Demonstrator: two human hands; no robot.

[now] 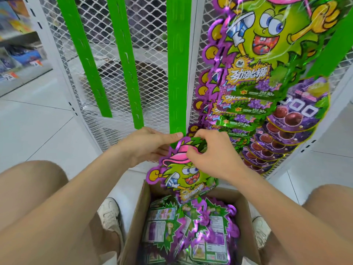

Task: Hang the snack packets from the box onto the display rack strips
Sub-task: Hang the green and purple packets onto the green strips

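Observation:
A purple and green snack packet (181, 175) with a cartoon face is held upright at the bottom end of the third green display strip (176, 73). My left hand (149, 145) holds the strip's lower end and the packet's top from the left, thumb on the strip. My right hand (212, 153) pinches the packet's top edge from the right. Below them an open cardboard box (136, 224) holds several more of the same packets (193, 232). To the right, a filled strip carries several identical packets (252, 60).
Two bare green strips (82, 60) (127, 60) hang on the white mesh rack (147, 35) to the left. Purple grape candy packets (298, 113) hang at the right. My knees and shoes flank the box. Store shelves (17, 44) stand at the far left over white floor tiles.

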